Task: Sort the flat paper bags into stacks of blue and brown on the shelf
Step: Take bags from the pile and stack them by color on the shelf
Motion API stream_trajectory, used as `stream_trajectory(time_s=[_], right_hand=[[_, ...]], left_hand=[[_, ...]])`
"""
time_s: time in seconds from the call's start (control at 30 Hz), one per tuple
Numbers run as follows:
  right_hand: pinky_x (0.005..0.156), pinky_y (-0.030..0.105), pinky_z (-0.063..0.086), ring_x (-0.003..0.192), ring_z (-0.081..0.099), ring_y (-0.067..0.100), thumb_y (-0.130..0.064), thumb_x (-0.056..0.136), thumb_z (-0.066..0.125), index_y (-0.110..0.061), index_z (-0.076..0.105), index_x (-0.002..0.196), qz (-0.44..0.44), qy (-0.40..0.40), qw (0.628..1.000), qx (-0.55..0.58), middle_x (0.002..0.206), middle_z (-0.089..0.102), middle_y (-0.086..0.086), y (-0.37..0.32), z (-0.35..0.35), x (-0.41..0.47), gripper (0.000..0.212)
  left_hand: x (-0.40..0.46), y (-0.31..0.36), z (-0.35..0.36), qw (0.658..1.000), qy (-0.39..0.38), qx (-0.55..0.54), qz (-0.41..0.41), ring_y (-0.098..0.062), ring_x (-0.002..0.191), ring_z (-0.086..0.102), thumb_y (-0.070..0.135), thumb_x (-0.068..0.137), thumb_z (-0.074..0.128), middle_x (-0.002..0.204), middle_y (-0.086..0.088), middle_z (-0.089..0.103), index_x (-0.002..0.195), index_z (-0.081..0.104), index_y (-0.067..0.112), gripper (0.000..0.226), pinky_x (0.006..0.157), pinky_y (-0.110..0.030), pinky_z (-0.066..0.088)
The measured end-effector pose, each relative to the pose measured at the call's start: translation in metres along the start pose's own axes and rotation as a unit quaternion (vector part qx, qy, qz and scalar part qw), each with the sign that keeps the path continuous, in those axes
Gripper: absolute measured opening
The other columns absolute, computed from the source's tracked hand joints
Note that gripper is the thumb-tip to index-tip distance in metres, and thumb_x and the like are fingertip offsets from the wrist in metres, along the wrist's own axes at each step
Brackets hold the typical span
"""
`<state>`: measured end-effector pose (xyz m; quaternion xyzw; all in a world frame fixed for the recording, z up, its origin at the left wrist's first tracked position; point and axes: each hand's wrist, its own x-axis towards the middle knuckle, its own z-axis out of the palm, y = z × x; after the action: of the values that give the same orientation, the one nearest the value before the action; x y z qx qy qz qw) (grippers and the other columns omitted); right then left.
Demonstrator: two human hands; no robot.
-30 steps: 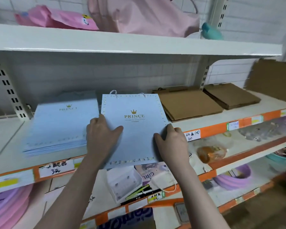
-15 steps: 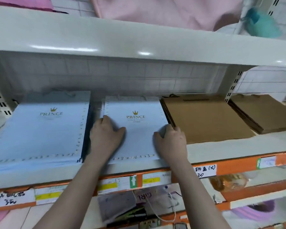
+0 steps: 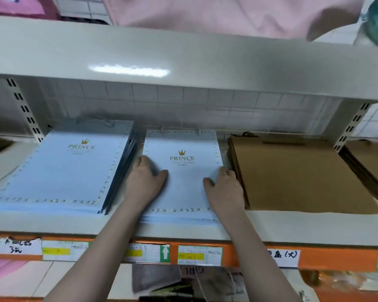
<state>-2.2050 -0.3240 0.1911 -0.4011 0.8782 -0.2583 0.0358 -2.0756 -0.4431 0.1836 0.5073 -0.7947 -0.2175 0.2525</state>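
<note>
Nearest the viewer, two bare forearms reach up and forward over an orange shelf edge (image 3: 244, 253) carrying paper price labels (image 3: 200, 255), some handwritten.

Both hands rest on a small stack of flat, pale blue paper bags (image 3: 183, 182) lying in the middle of the cream shelf (image 3: 292, 225). The left hand (image 3: 145, 184) grips the stack's left edge, thumb laid on top and fingers curled over the side. The right hand (image 3: 225, 188) holds the right edge the same way, thumb on top, fingers bent down beside the paper. The top bag is smooth and rectangular, with a gold crown, the word PRINCE and a dotted border.

Just to the left, apart from it, lies a thicker, larger blue stack (image 3: 59, 171) of the same design, its dark layered edges showing. Just to the right sits a stack of plain matte brown bags (image 3: 292, 175), with another brown stack (image 3: 371, 164) past a slotted upright.

Behind is a white tiled wall (image 3: 183, 105). Above, a glossy upper shelf (image 3: 183, 62) holds soft pink fabric (image 3: 227, 14).
</note>
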Motion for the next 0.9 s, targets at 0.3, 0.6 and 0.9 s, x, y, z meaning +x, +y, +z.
stream_trajectory(time_s=[0.3, 0.6, 0.9], right_hand=[[0.078, 0.031, 0.042, 0.113, 0.050, 0.028, -0.035, 0.097, 0.040, -0.001, 0.027, 0.142, -0.005, -0.052, 0.998, -0.025, 0.137, 0.039, 0.015, 0.001, -0.005, -0.001, 0.058], [0.103, 0.034, 0.034, 0.128, 0.035, 0.025, -0.041, 0.098, 0.037, -0.004, 0.023, 0.145, -0.072, 0.018, 0.993, -0.093, 0.140, 0.037, 0.011, 0.001, -0.022, -0.032, 0.062], [0.113, 0.038, 0.022, 0.136, 0.028, 0.031, -0.037, 0.096, 0.043, -0.003, 0.032, 0.143, -0.190, -0.004, 0.981, -0.039, 0.140, 0.041, 0.014, -0.023, 0.007, -0.089, 0.059]], left_hand=[[-0.002, 0.011, -0.008, 0.995, 0.004, 0.102, 0.010, -0.033, 0.134, 0.033, 0.044, 0.094, 0.048, 0.147, -0.020, 0.032, 0.135, 0.038, -0.003, 0.063, 0.107, -0.037, 0.029], [-0.041, 0.018, -0.018, 0.975, 0.083, 0.206, 0.026, -0.028, 0.144, 0.012, 0.052, 0.094, 0.041, 0.155, -0.015, 0.017, 0.148, 0.019, 0.004, 0.075, 0.117, -0.036, 0.010], [-0.139, -0.035, -0.057, 0.959, 0.166, 0.214, -0.080, -0.041, 0.138, 0.025, 0.032, 0.085, 0.064, 0.146, -0.027, 0.032, 0.137, 0.040, -0.003, 0.068, 0.112, -0.048, 0.019]])
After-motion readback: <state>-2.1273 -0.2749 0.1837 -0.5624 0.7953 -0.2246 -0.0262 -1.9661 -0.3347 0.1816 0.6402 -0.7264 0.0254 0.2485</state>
